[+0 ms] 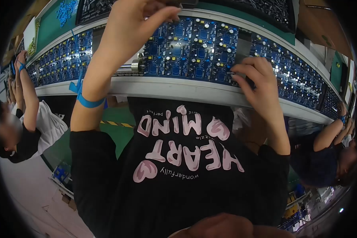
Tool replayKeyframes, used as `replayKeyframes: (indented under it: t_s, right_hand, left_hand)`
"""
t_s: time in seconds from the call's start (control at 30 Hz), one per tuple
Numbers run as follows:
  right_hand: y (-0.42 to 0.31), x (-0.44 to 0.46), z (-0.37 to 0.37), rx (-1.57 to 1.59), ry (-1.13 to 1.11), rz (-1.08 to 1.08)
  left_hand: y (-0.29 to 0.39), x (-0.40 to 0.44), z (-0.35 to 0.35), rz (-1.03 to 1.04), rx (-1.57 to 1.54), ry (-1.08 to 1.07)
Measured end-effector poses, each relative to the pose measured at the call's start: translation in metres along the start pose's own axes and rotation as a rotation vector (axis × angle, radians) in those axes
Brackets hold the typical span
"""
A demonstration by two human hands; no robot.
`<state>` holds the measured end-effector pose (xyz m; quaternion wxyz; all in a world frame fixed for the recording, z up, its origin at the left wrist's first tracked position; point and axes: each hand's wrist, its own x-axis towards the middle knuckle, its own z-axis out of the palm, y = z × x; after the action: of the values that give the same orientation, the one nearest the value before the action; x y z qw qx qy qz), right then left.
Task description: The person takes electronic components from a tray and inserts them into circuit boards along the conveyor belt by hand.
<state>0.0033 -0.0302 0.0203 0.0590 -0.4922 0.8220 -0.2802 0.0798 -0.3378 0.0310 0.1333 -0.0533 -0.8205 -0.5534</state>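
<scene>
A panel of blue circuit boards [182, 51], dotted with silver capacitors and small yellow parts, lies on the rail line in front of me. My right hand [258, 77] is at the panel's right edge, thumb and finger pinched on a small dark electronic component [230, 73] with a light edge. Above the panel's far edge is my left hand [152, 16], close to a dark bin. Its fingers are curled together, partly cut off by the frame's top; what they hold is unclear. A blue wrist strap [89, 101] is around my left wrist.
More board panels lie left [63, 55] and right [293, 77] along the metal rail [178, 88]. A black bin of small dark parts [265, 10] stands beyond, with blue parts [66, 12] at far left. Co-workers sit at left [27, 115] and right [321, 154].
</scene>
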Motion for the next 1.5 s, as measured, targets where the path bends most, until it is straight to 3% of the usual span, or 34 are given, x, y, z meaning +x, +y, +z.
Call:
replayKeyframes:
  t_s: [0.43,0.57,1.0,1.1,1.17,1.2,1.27,1.5]
  right_hand:
    - [-0.007,0.0,0.011,-0.14,0.076,-0.085]
    - [-0.009,0.003,0.01,-0.218,0.026,-0.168]
    - [-0.022,0.025,-0.004,-0.253,-0.118,-0.152]
    - [-0.026,0.044,-0.02,-0.236,-0.26,-0.114]
    - [-0.022,0.069,-0.017,-0.114,-0.05,-0.21]
    - [-0.015,0.09,-0.013,-0.115,-0.048,-0.208]
    - [-0.001,0.128,-0.006,-0.296,0.181,-0.48]
    - [0.037,0.192,0.026,-0.031,0.137,-0.371]
  left_hand:
    - [0.015,-0.038,0.023,-0.525,-0.55,-0.184]
    - [0.015,-0.041,0.029,-0.525,-0.598,-0.157]
    - [0.015,-0.052,0.031,-0.425,-0.538,-0.08]
    - [0.015,-0.055,0.03,-0.426,-0.475,-0.054]
    - [0.014,-0.056,0.029,-0.456,-0.453,-0.044]
    - [0.014,-0.055,0.027,-0.483,-0.451,-0.054]
    - [0.012,-0.053,0.025,-0.509,-0.448,-0.065]
    - [0.012,-0.06,0.022,-0.365,-0.266,0.01]
